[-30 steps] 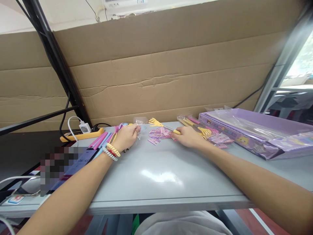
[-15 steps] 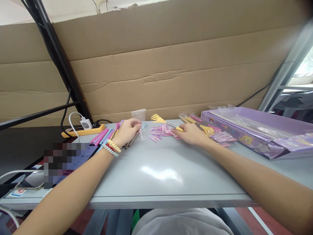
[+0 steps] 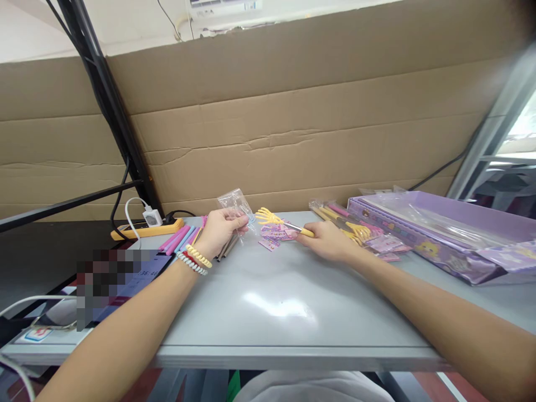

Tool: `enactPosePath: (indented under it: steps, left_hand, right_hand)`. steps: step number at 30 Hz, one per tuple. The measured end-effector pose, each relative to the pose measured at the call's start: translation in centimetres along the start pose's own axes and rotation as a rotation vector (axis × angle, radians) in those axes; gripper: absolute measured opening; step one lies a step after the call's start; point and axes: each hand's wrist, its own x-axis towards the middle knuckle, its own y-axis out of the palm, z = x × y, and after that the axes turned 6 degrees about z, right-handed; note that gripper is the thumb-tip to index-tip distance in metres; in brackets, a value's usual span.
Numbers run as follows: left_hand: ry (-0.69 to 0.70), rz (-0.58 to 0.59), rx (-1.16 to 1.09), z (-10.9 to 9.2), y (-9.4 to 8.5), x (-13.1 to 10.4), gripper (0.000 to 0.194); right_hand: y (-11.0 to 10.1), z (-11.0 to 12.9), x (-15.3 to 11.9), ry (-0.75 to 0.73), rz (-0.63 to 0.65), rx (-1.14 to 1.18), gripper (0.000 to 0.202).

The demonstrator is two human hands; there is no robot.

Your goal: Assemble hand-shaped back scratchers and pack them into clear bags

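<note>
My left hand (image 3: 224, 228) is closed on a clear plastic bag (image 3: 237, 202), above a bunch of pink, blue and yellow sticks (image 3: 178, 239) with metal rods. In my right hand (image 3: 324, 239) is a yellow hand-shaped stick (image 3: 299, 228) with a metal middle; its small spread hand points left toward the bag. Small pink and purple cards (image 3: 274, 233) lie on the grey table between my hands. Several bagged yellow and pink sticks (image 3: 335, 215) rest just beyond my right hand.
A purple box (image 3: 422, 240) holding clear bags stands at the right. On the left are a yellow power strip (image 3: 171, 228) with a white plug (image 3: 152, 216) and a phone-like screen (image 3: 138, 279). Cardboard (image 3: 268, 139) rises behind the table (image 3: 251, 312).
The bag in my left hand has tilted and opened out toward the yellow stick. My right hand still holds the stick, almost unmoved. The whole view has shifted slightly.
</note>
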Motion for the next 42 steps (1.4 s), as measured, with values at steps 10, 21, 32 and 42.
enactPosePath:
  steps: [10,21,32,42]
  left_hand:
    - [0.03,-0.099,-0.192,-0.2,1.4,-0.6,0.03]
    - [-0.014,0.077,-0.236,-0.5,2.8,-1.8,0.024]
    - [-0.043,0.049,-0.325,-0.8,2.5,-1.8,0.03]
    - [-0.089,0.186,-0.304,0.0,3.2,-2.0,0.036]
  right_hand:
    - [0.5,0.4,-0.2,-0.096,0.028,-0.033,0.042]
    - [0.8,0.5,-0.1,-0.025,-0.04,-0.091,0.046]
    - [0.8,0.1,0.1,0.026,-0.016,-0.059,0.043]
    - [1.0,0.1,0.0,-0.011,-0.035,-0.042,0.041]
